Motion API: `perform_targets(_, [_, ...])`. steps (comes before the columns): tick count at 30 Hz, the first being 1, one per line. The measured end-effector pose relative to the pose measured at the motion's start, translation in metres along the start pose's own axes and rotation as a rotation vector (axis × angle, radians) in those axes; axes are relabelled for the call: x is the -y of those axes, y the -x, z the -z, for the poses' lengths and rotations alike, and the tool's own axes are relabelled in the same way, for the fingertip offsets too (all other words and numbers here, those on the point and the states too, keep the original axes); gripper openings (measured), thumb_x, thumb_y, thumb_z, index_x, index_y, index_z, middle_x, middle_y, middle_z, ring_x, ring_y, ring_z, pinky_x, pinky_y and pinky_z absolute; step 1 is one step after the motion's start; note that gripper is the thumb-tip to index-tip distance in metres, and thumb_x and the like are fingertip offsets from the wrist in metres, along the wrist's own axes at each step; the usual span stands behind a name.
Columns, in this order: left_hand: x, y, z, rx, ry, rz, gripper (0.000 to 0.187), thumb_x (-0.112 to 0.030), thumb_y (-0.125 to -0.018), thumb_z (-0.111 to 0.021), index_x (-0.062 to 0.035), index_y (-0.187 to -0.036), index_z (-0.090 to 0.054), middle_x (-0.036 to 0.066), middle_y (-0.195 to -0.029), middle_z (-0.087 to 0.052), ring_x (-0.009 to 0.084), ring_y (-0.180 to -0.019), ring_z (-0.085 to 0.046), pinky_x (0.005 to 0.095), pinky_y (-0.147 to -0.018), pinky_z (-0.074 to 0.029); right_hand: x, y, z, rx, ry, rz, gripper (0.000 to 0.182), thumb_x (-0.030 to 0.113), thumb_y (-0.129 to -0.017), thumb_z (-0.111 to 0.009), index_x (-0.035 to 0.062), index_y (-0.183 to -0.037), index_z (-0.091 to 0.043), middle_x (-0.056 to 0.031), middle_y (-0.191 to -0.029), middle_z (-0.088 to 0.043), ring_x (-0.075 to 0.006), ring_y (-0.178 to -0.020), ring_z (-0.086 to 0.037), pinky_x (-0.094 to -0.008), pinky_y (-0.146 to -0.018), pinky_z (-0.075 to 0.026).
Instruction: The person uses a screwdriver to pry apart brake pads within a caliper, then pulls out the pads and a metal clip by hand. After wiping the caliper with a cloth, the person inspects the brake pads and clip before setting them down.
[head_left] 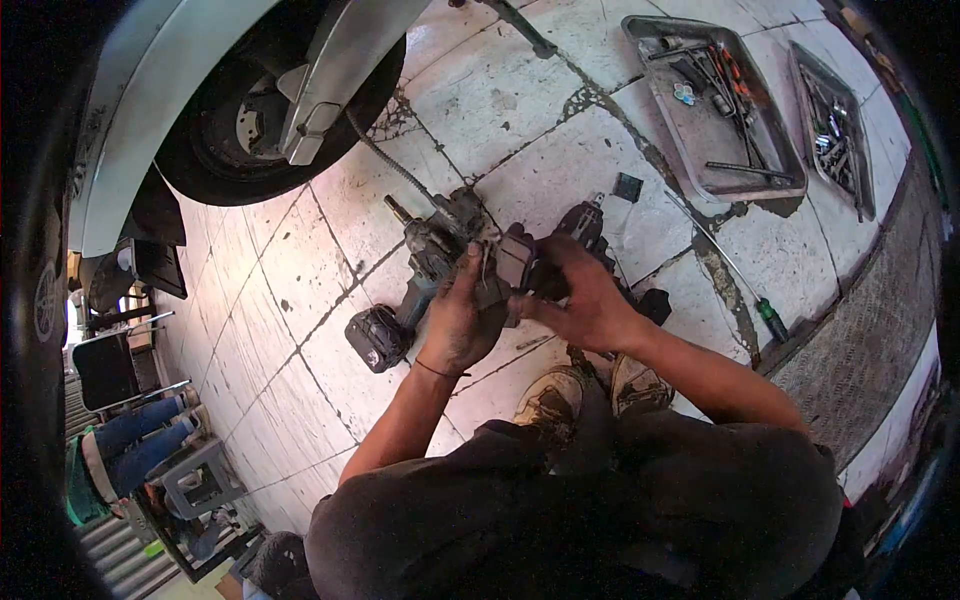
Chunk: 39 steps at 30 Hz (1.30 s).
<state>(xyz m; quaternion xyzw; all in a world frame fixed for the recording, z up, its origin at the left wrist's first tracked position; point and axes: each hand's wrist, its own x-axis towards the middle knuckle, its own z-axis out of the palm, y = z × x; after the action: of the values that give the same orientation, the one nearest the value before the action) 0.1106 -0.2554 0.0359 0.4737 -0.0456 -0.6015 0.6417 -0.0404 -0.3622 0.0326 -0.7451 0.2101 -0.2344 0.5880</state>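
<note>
Brake pad, clamped between my left hand and right hand, appears mid-handling, the next move seemingly calling for a steady grip.

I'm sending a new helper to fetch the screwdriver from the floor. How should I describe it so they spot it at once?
Find the rough grey mat at the right of the view, then look along its edge towards the large metal tray. The screwdriver lies on the tiles between them. Its green handle and long thin shaft set it apart from the tools in that tray.
</note>
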Motion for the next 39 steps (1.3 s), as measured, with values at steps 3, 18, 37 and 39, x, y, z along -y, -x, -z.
perform_targets(3, [0.005,-0.001,0.002,0.018,0.114,0.046,0.048,-0.042,-0.101,-0.047,-0.0068,-0.134,-0.048,0.010,-0.126,-0.059,0.0239,-0.109,-0.059,0.0397,-0.093,-0.048,-0.013,0.000,-0.011,0.142,0.133,0.104,0.064,0.026,-0.080,-0.078,-0.0046,-0.127,-0.047,-0.0200,-0.110,-0.056,-0.0310,-0.099,-0.061,-0.0378,-0.086,-0.050])
perform_targets(18, [-0.003,-0.002,0.000,-0.286,-0.231,-0.168,0.049,-0.041,-0.095,-0.060,0.0031,-0.118,-0.057,0.013,-0.103,-0.066,0.0219,-0.091,-0.065,0.0353,-0.077,-0.053,-0.006,0.016,0.019,0.019,-0.617,-0.542,0.040,0.002,-0.087,-0.065,-0.0048,-0.123,-0.050,-0.0117,-0.108,-0.067,-0.0163,-0.093,-0.066,-0.0269,-0.081,-0.053])
perform_targets(37, [0.004,0.008,-0.029,-0.375,-0.710,-0.462,0.026,-0.019,-0.095,-0.064,0.0060,-0.093,-0.070,0.007,-0.079,-0.071,0.0083,-0.070,-0.062,0.0245,-0.064,-0.051,0.026,-0.003,0.019,-0.351,-0.539,-0.259,0.033,0.001,-0.090,-0.064,-0.0028,-0.121,-0.055,-0.0145,-0.102,-0.068,-0.0157,-0.083,-0.066,-0.0283,-0.066,-0.059])
perform_targets(39, [0.006,0.007,-0.032,-0.354,-0.740,-0.479,0.025,-0.018,-0.095,-0.064,0.0061,-0.093,-0.070,0.008,-0.079,-0.071,0.0085,-0.069,-0.062,0.0243,-0.063,-0.051,0.018,-0.004,0.016,-0.333,-0.549,-0.265,0.032,0.002,-0.090,-0.065,-0.0026,-0.120,-0.055,-0.0141,-0.102,-0.068,-0.0154,-0.083,-0.066,-0.0279,-0.066,-0.059])
